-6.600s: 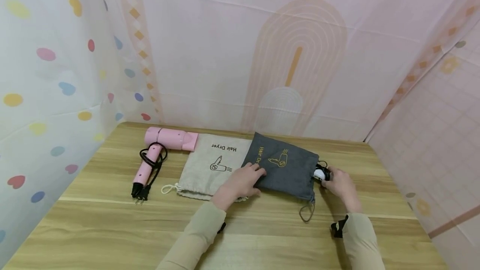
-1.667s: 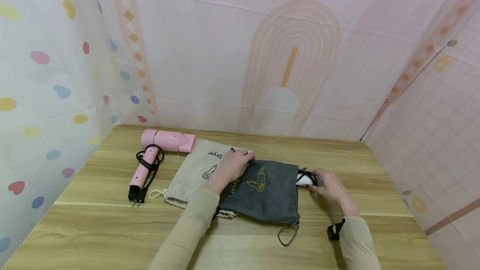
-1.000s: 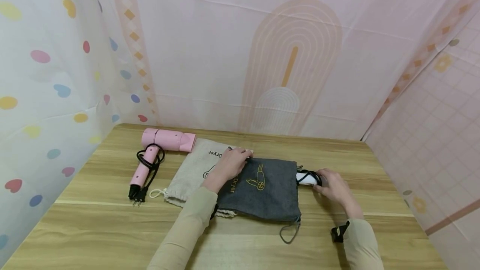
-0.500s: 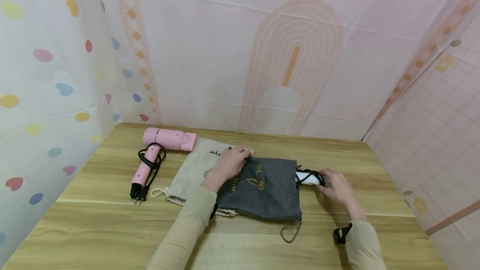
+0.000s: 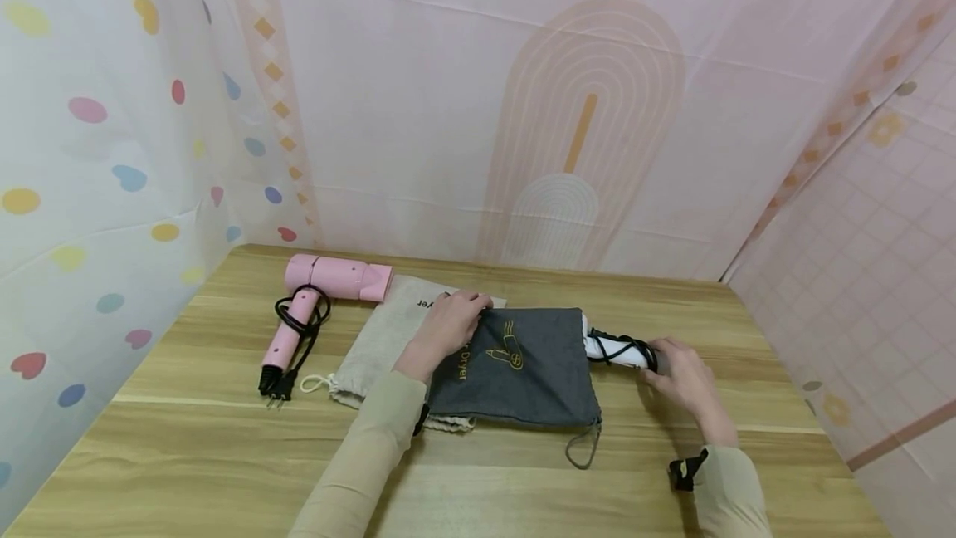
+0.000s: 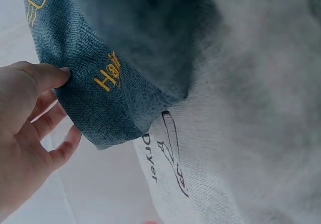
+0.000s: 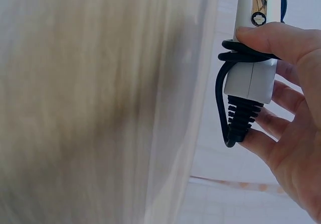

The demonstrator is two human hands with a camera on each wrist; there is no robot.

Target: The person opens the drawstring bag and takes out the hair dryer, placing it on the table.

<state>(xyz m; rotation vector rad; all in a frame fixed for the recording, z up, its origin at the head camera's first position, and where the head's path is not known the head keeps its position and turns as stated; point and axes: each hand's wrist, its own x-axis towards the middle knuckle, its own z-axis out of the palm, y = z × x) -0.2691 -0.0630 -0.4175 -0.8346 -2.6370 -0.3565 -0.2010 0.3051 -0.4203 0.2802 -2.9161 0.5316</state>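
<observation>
A dark grey drawstring bag [image 5: 548, 388] with yellow "Hair Dryer" lettering lies partly over a beige one [image 5: 381, 339]. From its right-hand mouth sticks the white handle of a hair dryer [image 5: 608, 350], wound with black cord; the bag hides the rest. My left hand [image 5: 446, 326] pinches the bag's closed end between thumb and fingers, as the left wrist view shows. In the right wrist view, my right hand [image 7: 291, 93] grips the hair dryer's handle [image 7: 249, 81] by its cord end, thumb below a gold switch [image 7: 259, 10].
A pink hair dryer [image 5: 336, 276] with a looped black cord lies at the back left of the wooden table [image 5: 508, 496]. Its nozzle lies by the beige bag. A grey drawstring loop [image 5: 584, 447] hangs off the grey bag's front corner. Printed curtains [image 5: 418, 106] stand behind and at the sides.
Over the last second my right hand has drawn the hair dryer rightward, so more of the handle shows. Earlier the grey bag moved left over the beige one and turned, and my left hand shifted to its far corner.
</observation>
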